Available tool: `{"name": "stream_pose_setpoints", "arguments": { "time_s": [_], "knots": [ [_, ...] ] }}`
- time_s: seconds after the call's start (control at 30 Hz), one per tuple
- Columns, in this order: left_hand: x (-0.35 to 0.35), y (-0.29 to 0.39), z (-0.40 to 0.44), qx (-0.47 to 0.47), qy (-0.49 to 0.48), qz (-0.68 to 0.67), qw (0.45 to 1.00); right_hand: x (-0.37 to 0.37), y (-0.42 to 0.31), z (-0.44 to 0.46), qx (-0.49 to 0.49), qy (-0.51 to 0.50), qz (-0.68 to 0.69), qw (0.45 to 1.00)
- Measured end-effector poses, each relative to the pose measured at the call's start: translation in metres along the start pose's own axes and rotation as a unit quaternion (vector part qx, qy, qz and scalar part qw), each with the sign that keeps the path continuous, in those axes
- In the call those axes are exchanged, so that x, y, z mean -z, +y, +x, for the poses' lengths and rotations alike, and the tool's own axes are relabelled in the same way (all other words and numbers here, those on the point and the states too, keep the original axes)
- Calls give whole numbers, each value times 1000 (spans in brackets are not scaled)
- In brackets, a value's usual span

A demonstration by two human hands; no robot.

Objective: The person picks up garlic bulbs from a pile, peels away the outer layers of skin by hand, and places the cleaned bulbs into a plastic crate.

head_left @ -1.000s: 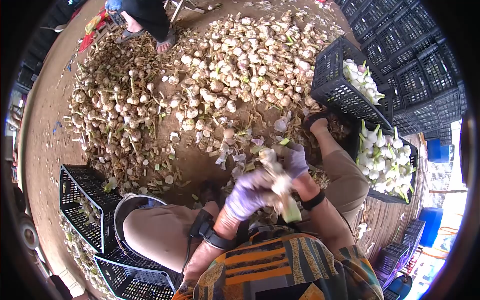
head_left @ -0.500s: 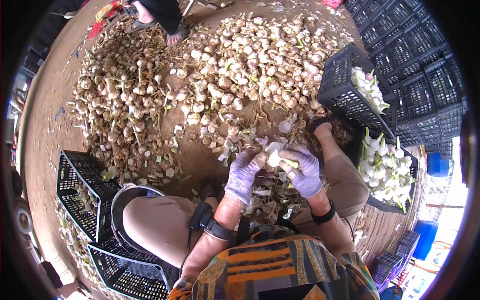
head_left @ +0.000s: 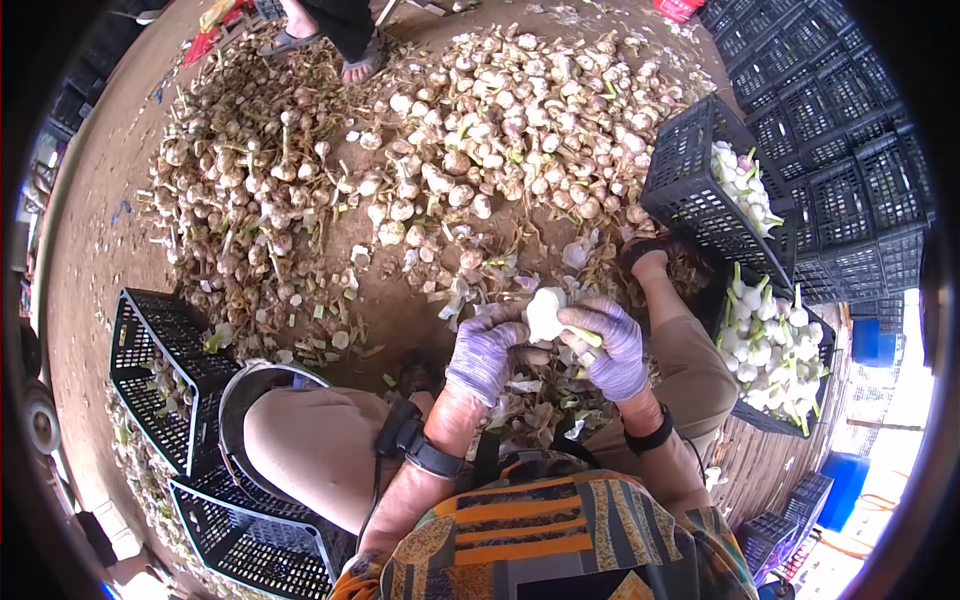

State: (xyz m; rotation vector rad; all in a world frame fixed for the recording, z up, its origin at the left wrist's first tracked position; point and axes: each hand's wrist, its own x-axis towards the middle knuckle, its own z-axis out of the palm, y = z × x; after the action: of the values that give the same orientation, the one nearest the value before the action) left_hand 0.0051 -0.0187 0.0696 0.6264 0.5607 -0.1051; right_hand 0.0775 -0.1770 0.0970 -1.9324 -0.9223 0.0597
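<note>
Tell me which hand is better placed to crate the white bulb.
Probably the right hand: it grips the stem of the white bulb and is nearer the black crates of white garlic.

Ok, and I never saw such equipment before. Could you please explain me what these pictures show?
There is no robot here: a person wears one camera on the head, and every picture comes from it, looking forward and down. The left hand and right hand, in thin purplish gloves, hold a white garlic bulb between them. On the ground ahead lie large heaps of garlic. To the right, black crates hold whiter bulbs. Near the top, another person's foot shows.
</note>
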Motion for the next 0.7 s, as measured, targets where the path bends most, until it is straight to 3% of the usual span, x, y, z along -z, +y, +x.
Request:
{"name": "stream_pose_setpoints", "arguments": {
  "time_s": [0.13, 0.2, 0.27, 0.3, 0.33, 0.37, 0.4, 0.47, 0.5, 0.57, 0.6, 0.63, 0.67, 0.7],
  "knots": [
    [0, 3, -3, -9, 23, -37, 999, -2, 5, 2, -1, 29, -12, 1000],
    [-3, 3, -4, 18, 64, 78, 995, -3, 9, 1, 49, 18, -42, 998],
    [1, -6, 1, 18, 70, 76, 994, -7, 4, 2, 41, 5, -41, 998],
    [1, -8, 1, -15, 74, 82, 994, -13, -2, 2, -47, 48, 71, 995],
    [1, -10, 2, -50, 77, 87, 992, -15, -5, 3, -134, 90, 180, 970],
    [2, -12, 3, -49, 75, 87, 992, -18, 1, -1, -249, 119, 324, 905],
    [3, -13, 3, -43, 77, 75, 993, -21, 8, -3, -248, 122, 322, 906],
    [8, -17, 6, -36, 76, 64, 994, -27, 22, -7, -378, 181, 437, 796],
    [13, -21, 10, -62, 97, 113, 987, -29, 33, -14, -418, 179, 476, 753],
    [44, -41, 27, -99, 112, 280, 948, -37, 43, -30, -420, 173, 515, 727],
    [50, -41, 29, -99, 111, 278, 949, -39, 46, -36, -423, 161, 554, 699],
    [55, -42, 31, -199, 156, 461, 851, -41, 49, -39, -424, 160, 552, 700],
    [59, -40, 31, -288, 193, 619, 705, -44, 50, -41, -382, 177, 592, 688],
    [62, -36, 30, -262, 239, 608, 710, -45, 54, -43, -339, 191, 628, 674]
  ]
}}
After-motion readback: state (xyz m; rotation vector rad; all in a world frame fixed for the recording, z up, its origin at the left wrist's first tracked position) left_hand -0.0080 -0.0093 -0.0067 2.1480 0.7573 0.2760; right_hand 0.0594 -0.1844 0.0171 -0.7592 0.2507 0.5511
